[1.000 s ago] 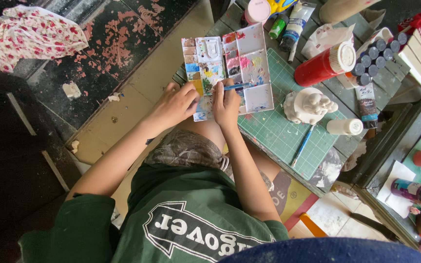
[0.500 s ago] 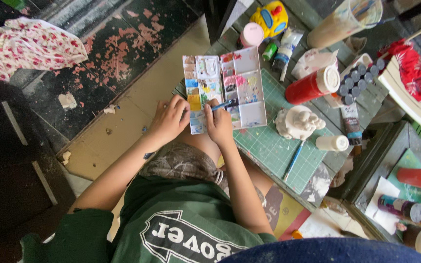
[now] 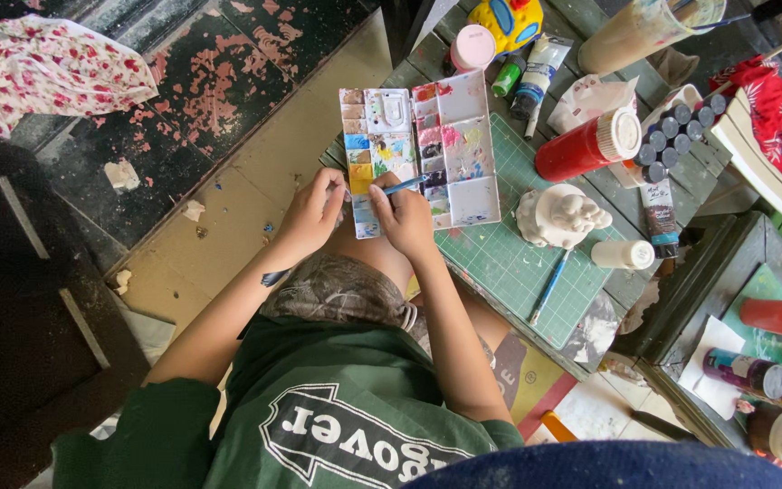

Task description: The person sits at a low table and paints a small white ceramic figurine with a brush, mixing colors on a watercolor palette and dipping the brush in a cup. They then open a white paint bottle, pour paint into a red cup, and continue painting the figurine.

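Observation:
My left hand (image 3: 312, 215) rests against the near left corner of an open white paint palette (image 3: 463, 172) with many coloured wells. My right hand (image 3: 405, 217) is shut on a thin blue-handled brush (image 3: 406, 186), whose tip lies on the palette's middle wells. The palette sits on a green cutting mat (image 3: 518, 263) at the table's near edge. An unpainted white figurine (image 3: 561, 215) stands on the mat just right of the palette, and both hands are apart from it.
A second blue brush (image 3: 549, 288) and a small white bottle (image 3: 622, 254) lie by the figurine. Behind stand a red bottle (image 3: 590, 145), a row of paint pots (image 3: 672, 136), tubes, a pink-lidded jar (image 3: 472, 45) and a yellow toy (image 3: 518, 20). Floral cloth (image 3: 47, 68) lies on the floor, left.
Both hands held the palette's near edge a second ago. The right hand now has the blue brush laid across the wells, and the left hand has slid to the left corner.

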{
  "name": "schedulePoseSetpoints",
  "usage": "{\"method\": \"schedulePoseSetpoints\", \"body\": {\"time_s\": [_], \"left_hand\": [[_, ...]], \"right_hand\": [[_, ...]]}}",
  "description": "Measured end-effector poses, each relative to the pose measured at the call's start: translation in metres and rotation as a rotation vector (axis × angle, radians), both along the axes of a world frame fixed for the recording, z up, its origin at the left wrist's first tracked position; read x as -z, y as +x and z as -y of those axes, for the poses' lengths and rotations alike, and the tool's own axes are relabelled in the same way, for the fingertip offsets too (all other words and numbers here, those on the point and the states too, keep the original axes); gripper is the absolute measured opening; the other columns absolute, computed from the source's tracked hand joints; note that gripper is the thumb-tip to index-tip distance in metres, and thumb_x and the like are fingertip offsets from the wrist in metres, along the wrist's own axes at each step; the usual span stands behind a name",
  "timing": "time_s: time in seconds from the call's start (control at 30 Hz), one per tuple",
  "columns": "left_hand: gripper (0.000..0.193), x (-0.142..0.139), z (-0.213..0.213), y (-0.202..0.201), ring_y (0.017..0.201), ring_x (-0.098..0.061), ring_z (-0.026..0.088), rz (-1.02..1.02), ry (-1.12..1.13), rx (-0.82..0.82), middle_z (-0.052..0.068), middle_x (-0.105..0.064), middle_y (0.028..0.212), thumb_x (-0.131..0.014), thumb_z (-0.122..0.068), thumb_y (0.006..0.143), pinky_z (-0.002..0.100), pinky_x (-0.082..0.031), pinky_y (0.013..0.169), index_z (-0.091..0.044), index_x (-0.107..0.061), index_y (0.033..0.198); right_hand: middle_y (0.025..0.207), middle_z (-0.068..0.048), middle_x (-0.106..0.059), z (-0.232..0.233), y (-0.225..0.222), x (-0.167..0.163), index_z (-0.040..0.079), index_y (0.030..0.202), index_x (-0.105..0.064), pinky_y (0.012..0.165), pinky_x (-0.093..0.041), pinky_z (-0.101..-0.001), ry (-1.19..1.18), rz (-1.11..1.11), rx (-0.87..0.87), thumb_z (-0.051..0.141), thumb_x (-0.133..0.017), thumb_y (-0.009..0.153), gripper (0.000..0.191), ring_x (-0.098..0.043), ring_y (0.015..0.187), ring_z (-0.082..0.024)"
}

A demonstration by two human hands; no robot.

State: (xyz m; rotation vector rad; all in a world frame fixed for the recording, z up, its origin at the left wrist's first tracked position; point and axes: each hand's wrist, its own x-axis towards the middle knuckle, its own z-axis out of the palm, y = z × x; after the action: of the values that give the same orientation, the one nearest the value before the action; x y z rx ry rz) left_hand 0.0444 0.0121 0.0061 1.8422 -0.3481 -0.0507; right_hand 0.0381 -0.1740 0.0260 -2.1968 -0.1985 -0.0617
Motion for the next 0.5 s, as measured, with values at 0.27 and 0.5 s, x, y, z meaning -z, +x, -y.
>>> {"method": "schedulePoseSetpoints", "body": {"time_s": [0.27, 0.5], "left_hand": [[0.009, -0.006, 0.001, 0.004, 0.072, -0.065, 0.013, -0.015, -0.160, 0.004, 0.009, -0.065, 0.099, -0.048, -0.008, 0.110, 0.027, -0.053, 0.065, 0.000, -0.047, 0.113], [0.007, -0.004, 0.001, 0.003, 0.075, -0.066, 0.011, -0.045, -0.242, 0.014, 0.008, -0.066, 0.094, -0.045, -0.007, 0.112, 0.025, -0.052, 0.069, 0.000, -0.044, 0.114]], "right_hand": [[0.077, -0.003, -0.061, 0.002, 0.000, 0.006, 0.006, 0.102, -0.059, 0.065, -0.047, -0.0306, 0.331, 0.073, 0.022, 0.016, -0.051, 0.113, 0.017, -0.056, 0.068, -0.012], [0.111, -0.001, -0.072, 0.005, -0.002, -0.006, 0.007, 0.108, -0.059, 0.064, -0.051, -0.0268, 0.394, -0.125, -0.041, 0.006, -0.050, 0.105, 0.009, -0.060, 0.068, -0.011]]}}
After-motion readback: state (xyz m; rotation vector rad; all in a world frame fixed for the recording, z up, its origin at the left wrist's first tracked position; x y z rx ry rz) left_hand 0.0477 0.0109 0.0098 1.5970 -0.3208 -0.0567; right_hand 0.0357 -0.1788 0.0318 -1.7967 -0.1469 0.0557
